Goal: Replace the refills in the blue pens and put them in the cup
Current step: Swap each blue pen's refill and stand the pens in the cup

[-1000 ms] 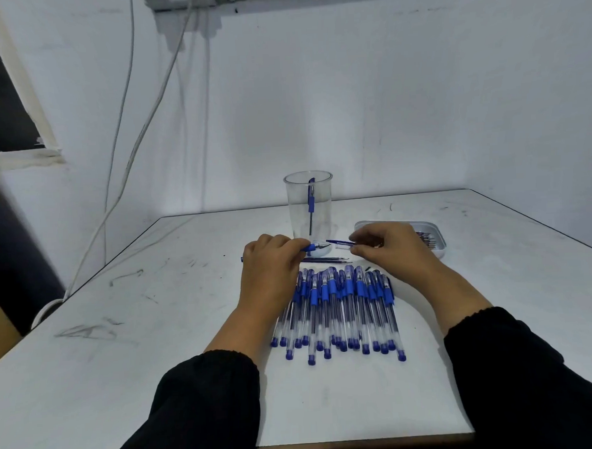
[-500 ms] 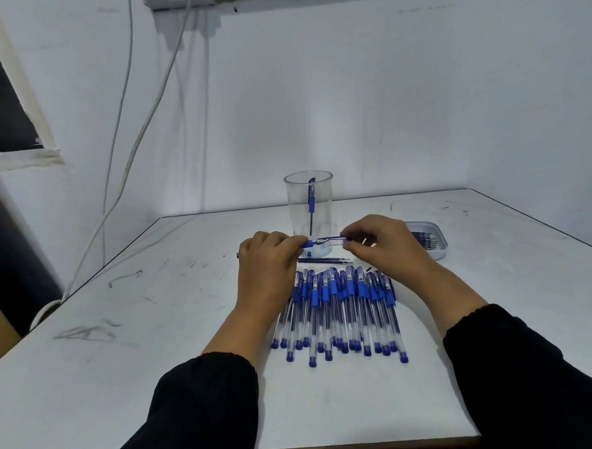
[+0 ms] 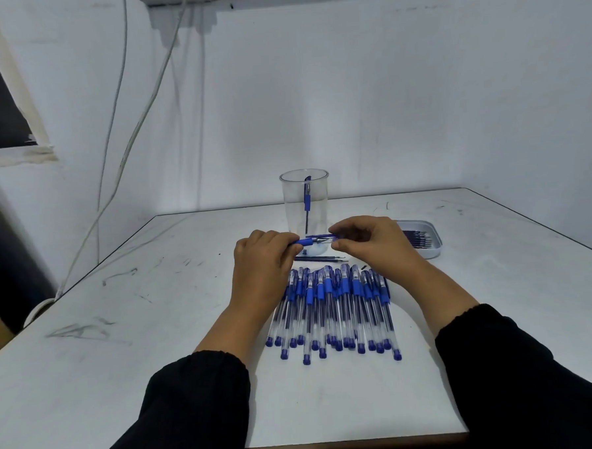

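Blue pen (image 3: 302,242) gripped between left hand (image 3: 262,264) and right hand (image 3: 367,244) (fingers curled), before cup (image 3: 305,203)

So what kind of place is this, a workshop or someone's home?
Probably a plain work corner rather than a home: a scuffed white table against bare walls, loose cables hanging down, and a batch of blue pens laid out.

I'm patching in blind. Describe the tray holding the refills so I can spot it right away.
Start from the clear cup standing at the middle of the white table, then look right, past the right hand. The refill tray is a shallow, pale, round-cornered container with dark blue refills lying flat inside. It is the only low, opaque container there.
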Available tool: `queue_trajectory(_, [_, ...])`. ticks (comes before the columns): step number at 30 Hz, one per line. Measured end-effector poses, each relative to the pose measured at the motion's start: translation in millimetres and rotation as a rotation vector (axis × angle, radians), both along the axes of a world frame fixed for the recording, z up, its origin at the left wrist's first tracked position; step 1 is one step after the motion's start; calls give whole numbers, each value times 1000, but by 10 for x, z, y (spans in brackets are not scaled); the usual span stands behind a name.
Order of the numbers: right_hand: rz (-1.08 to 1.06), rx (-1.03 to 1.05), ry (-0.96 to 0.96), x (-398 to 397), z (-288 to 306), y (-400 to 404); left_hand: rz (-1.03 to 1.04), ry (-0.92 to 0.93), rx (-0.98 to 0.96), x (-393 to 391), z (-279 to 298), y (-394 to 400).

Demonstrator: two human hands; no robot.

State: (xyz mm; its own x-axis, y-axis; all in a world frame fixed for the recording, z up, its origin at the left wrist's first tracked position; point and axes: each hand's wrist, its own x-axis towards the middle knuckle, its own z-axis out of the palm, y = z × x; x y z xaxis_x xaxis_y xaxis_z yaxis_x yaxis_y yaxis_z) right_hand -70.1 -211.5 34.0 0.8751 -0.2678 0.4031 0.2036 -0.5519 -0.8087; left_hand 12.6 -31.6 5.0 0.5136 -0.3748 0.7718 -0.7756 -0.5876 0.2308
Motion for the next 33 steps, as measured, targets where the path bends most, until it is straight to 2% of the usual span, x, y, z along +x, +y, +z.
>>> queue_trajectory(4, [49,114,23,-5,-2,-24,-11,-13,0,-29,-7,-29])
queue_trajectory(11, [78,191,36,-4,15,-34,-4,-32,17,-35,-9,-48])
queue_trajectory(21, [83,179,24,-2,26,-42,31,-19,40,-68,34,-61])
queue_trajectory(33, [81,134,12,-11,18,-37,76,101,95,-133,71,-71])
